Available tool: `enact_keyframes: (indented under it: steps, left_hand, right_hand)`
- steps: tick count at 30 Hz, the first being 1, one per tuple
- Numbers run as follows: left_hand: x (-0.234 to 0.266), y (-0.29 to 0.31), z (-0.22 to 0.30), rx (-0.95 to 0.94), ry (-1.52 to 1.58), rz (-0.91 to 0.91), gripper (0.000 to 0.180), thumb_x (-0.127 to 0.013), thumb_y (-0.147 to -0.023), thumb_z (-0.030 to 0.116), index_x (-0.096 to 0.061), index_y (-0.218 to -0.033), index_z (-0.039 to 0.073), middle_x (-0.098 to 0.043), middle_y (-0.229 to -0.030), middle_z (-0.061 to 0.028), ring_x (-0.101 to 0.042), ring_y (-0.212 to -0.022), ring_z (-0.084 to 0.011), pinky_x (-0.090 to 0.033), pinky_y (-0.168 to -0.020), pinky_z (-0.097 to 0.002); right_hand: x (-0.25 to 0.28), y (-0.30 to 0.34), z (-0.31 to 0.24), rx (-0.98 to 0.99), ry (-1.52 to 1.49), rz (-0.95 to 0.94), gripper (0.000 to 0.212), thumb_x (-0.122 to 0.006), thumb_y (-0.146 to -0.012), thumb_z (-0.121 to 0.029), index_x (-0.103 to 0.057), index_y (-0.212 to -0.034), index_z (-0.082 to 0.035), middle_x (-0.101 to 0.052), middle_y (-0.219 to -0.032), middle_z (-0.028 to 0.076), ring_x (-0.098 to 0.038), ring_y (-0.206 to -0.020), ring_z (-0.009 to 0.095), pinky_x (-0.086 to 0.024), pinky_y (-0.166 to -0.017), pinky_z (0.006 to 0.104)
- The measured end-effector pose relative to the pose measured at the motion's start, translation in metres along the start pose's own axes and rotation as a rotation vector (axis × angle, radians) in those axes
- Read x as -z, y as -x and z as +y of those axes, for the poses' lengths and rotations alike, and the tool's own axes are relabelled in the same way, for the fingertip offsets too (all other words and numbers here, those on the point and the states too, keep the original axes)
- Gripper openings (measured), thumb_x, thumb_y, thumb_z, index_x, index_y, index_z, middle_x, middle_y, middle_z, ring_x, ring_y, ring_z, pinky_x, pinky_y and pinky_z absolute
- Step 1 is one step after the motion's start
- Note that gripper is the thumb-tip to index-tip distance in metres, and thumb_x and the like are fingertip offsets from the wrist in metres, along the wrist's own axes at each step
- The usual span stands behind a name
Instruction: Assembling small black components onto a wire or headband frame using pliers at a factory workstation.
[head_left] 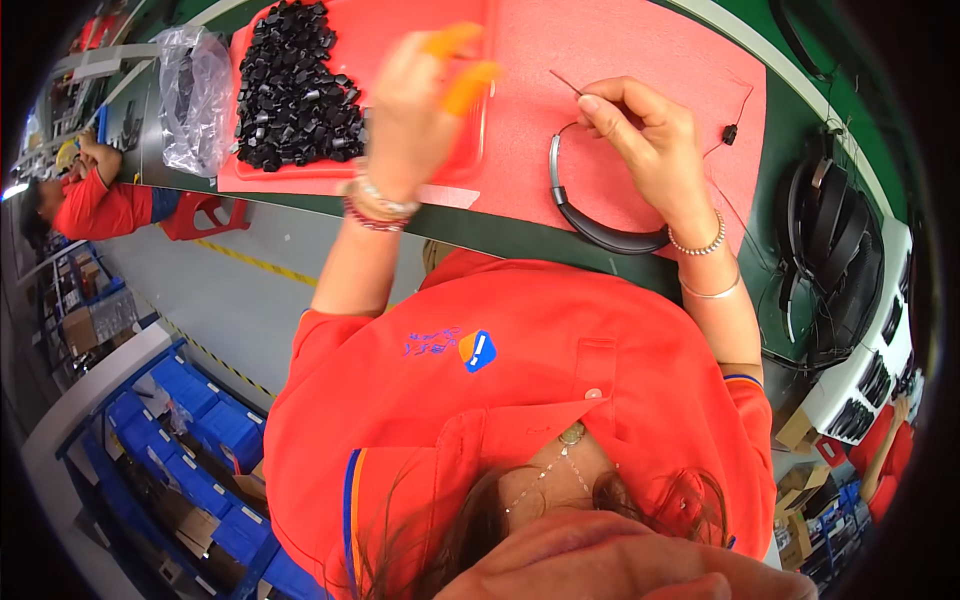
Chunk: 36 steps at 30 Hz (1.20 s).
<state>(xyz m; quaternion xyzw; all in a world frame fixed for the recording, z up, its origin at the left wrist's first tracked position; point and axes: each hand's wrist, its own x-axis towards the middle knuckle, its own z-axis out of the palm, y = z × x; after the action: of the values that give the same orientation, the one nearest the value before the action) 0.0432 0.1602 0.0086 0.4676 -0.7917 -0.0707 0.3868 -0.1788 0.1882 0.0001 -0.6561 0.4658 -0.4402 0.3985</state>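
Observation:
My right hand (645,135) pinches a thin dark cable (563,80) between thumb and fingertips, its end sticking out to the left. Below that hand a headset headband (600,232), black with a metal slider, lies on the pink mat (540,150). My left hand (412,120), with orange finger covers on two fingers, is smeared by motion over a red tray (350,40); whether it holds anything does not show. A heap of small black plastic parts (295,95) fills the tray's left side, beside that hand.
A clear plastic bag (195,100) lies left of the tray. A small black connector (729,134) on a thin wire rests at the mat's right. Several black headbands (825,220) are piled at the table's right. A co-worker in red (90,205) is at far left.

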Motion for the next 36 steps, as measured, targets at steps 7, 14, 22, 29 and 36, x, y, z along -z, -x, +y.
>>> enact_keyframes:
  steps: [7, 14, 22, 29, 36]
  left_hand:
    - [0.065, 0.023, -0.100, 0.036, -0.569, -0.331, 0.018, -0.065, -0.079, 0.008, -0.068, -0.095, 0.003, -0.063, -0.092, -0.0120, -0.057, -0.089, -0.0314, -0.046, -0.079, -0.0392]
    - [0.058, 0.010, -0.111, -0.087, -0.596, -0.227, 0.015, -0.065, -0.081, 0.008, -0.063, -0.094, 0.001, -0.063, -0.091, -0.0123, -0.060, -0.085, -0.0275, -0.048, -0.072, -0.0359]
    - [0.001, -0.002, -0.005, 0.552, 1.010, -0.113, 0.020, -0.056, -0.090, 0.001, -0.062, -0.108, -0.005, -0.066, -0.096, -0.0134, -0.066, -0.080, -0.0185, -0.054, -0.069, -0.0255]
    - [-0.027, -0.007, 0.023, 0.652, 1.343, -0.100, 0.021, -0.059, -0.087, -0.001, -0.062, -0.106, -0.007, -0.066, -0.091, -0.0126, -0.066, -0.076, -0.0175, -0.053, -0.067, -0.0244]
    - [-0.027, -0.003, 0.027, 0.566, 1.191, -0.192, 0.015, -0.064, -0.085, 0.003, -0.064, -0.098, -0.004, -0.067, -0.080, -0.0090, -0.064, -0.068, -0.0136, -0.051, -0.060, -0.0224]
  right_hand:
    - [0.002, -0.001, -0.007, 0.035, 0.072, 0.046, 0.012, -0.068, -0.082, -0.010, -0.067, -0.086, 0.001, -0.064, -0.076, 0.009, -0.060, -0.067, 0.015, -0.047, -0.062, 0.0256]
    - [0.001, 0.006, -0.002, -0.040, 0.002, 0.069, 0.013, -0.067, -0.083, -0.011, -0.067, -0.086, 0.001, -0.064, -0.074, 0.007, -0.058, -0.066, 0.013, -0.046, -0.060, 0.0249]
    - [0.006, 0.001, -0.009, -0.233, -0.309, -0.013, 0.018, -0.064, -0.085, -0.016, -0.065, -0.083, 0.002, -0.061, -0.070, 0.004, -0.053, -0.065, 0.007, -0.044, -0.059, 0.0227]
    - [0.008, 0.000, -0.015, -0.147, -0.099, -0.034, 0.018, -0.062, -0.082, -0.015, -0.063, -0.079, 0.003, -0.061, -0.067, 0.006, -0.053, -0.062, 0.008, -0.044, -0.058, 0.0259]
    - [0.005, 0.001, -0.017, -0.030, 0.094, 0.001, 0.015, -0.062, -0.079, -0.012, -0.060, -0.074, 0.002, -0.060, -0.068, 0.012, -0.059, -0.060, 0.023, -0.046, -0.057, 0.0319]
